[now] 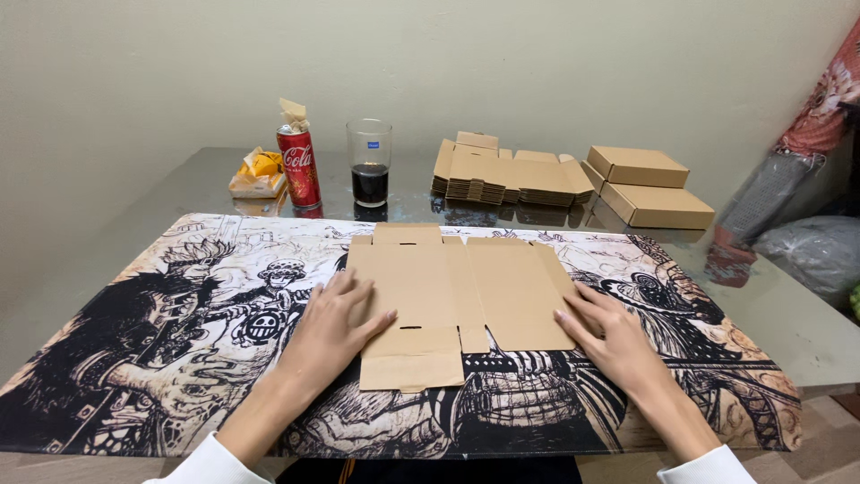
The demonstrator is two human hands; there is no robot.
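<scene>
A flat, unfolded brown cardboard box blank [457,291] lies on a black-and-white illustrated desk mat [161,323]. My left hand [333,333] rests palm down on the blank's left edge, fingers spread. Flat on the blank's right edge lies my right hand [607,339], fingers pointing left. Neither hand grips anything. White sleeves show at both wrists.
At the back stand a stack of flat cardboard blanks [506,175] and two assembled brown boxes [649,186]. A red drink can [299,166], a glass of dark liquid [369,163] and a yellow-white packet [258,173] sit back left on the grey table [788,314]. Bagged items lie at right.
</scene>
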